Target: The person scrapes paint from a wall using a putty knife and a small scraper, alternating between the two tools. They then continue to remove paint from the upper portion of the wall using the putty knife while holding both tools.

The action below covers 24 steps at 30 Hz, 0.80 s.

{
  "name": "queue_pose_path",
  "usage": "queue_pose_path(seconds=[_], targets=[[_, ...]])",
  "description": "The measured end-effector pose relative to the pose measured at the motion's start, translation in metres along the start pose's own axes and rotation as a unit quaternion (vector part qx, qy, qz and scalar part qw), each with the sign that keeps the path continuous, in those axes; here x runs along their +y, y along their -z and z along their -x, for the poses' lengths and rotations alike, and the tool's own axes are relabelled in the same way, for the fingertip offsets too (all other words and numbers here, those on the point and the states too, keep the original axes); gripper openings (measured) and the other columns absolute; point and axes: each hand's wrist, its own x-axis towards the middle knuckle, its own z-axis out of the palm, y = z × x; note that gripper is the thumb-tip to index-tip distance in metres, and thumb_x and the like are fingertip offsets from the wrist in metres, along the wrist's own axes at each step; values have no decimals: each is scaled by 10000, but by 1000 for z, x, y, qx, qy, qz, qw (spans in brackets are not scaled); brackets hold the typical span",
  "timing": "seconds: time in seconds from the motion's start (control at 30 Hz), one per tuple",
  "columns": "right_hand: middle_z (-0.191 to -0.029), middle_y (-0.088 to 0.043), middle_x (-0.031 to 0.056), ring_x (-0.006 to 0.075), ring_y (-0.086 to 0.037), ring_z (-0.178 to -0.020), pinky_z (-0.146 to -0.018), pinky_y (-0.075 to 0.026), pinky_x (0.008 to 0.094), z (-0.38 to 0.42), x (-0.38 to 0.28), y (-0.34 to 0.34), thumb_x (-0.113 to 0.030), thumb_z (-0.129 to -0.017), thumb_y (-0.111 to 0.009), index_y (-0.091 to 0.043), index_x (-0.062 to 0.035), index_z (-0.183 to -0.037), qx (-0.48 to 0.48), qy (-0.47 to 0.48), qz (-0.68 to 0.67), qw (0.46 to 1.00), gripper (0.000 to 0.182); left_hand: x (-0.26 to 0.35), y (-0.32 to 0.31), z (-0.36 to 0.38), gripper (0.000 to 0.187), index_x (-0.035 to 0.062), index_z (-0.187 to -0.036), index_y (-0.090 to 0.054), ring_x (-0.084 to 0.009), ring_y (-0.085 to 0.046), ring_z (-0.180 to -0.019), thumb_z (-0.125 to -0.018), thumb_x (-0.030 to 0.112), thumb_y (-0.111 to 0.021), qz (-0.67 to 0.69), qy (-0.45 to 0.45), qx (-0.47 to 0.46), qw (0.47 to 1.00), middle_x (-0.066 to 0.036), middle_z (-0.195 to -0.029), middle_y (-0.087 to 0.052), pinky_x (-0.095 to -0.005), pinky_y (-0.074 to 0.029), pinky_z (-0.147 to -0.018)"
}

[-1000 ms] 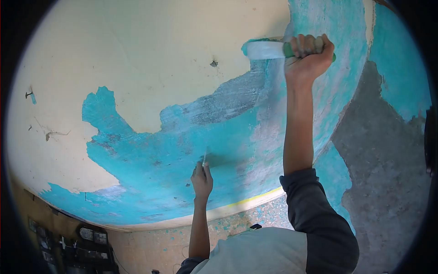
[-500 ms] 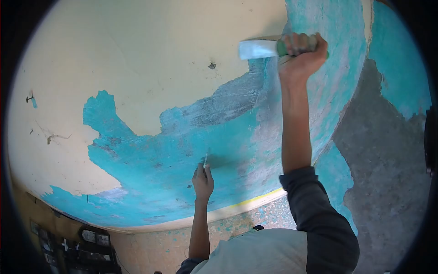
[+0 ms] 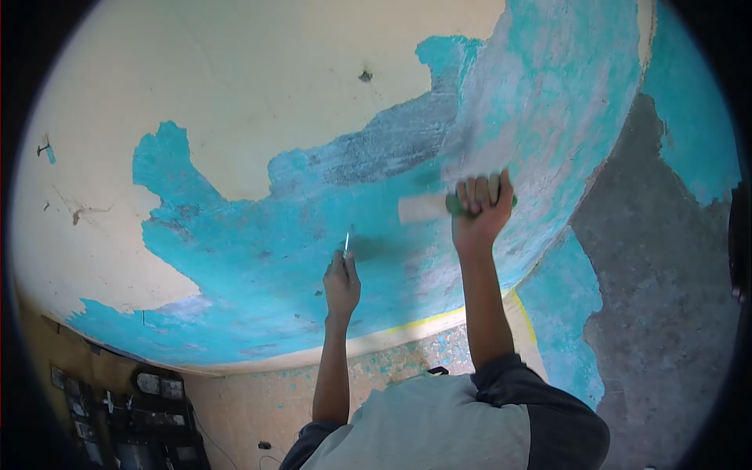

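My right hand [image 3: 479,211] is wrapped round the green handle of a scraper [image 3: 423,208]. Its wide, pale blade points left and is blurred, close over the turquoise part of the wall [image 3: 313,235]. Lower and to the left, my left hand [image 3: 341,286] pinches a thin, light-coloured tool [image 3: 347,242] that sticks up from the fingertips; its kind does not show. A shadow falls on the wall beside it. Cream paint [image 3: 258,70] covers the upper left of the wall, with a ragged edge against the turquoise and a scraped grey patch [image 3: 376,149].
Paint flakes lie scattered over the floor [image 3: 313,399] below the wall. Dark shelving with various items [image 3: 141,415] stands at the lower left. A bare grey patch [image 3: 658,274] shows on the adjoining wall at right. A small hook [image 3: 45,148] juts from the cream paint.
My right hand has come down and a little left with the scraper, from the upper cream edge to the turquoise area. My left hand keeps its hold, slightly higher in view.
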Motion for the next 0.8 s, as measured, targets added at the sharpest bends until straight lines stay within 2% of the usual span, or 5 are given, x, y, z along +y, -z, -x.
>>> queue_pose_path(seconds=[0.13,0.27,0.4,0.53,0.8], targets=[[-585,-234,-42,104,-256,-527,-542,-299,292,61,3,71,-284,-1092,-496,-293,-170,-643,126,-87,34,988,505,13,4,15,207,-14,-933,-512,-400,-522,-561,-1077,135,-500,-20,7,14,1000,-213,-648,-528,-496,-385,-530],[-647,-262,-24,132,-300,-613,-635,-353,304,96,-8,111,-311,-1096,-499,-295,-158,-685,199,-97,84,972,483,47,-9,59,260,20,-907,-477,-205,-447,-491,-1106,186,-468,108,79,10,991,-96,-623,-470,-364,-371,-475],[-715,-334,-7,150,-374,-703,-732,-395,316,118,-18,148,-291,-1090,-532,-328,-140,-720,221,-107,77,966,449,59,-25,113,325,114,-892,-449,-38,-352,-482,-1117,349,-470,402,316,-44,858,51,-684,-384,-234,-326,-428],[-769,-412,12,166,-455,-777,-828,-440,343,142,-18,162,-353,-1092,-539,-364,-133,-749,251,-117,96,956,443,68,-35,141,311,103,-958,-495,-41,-367,-490,-1058,375,-608,440,444,-74,777,38,-710,-423,-230,-327,-432],[-899,-544,67,206,-555,-951,-983,-466,374,179,-1,154,-431,-1087,-510,-475,-90,-819,192,-178,99,960,435,76,-50,153,384,80,-1209,-503,-95,-512,-711,-1037,395,-642,506,494,-50,705,-2,-903,-499,-274,-455,-626]])
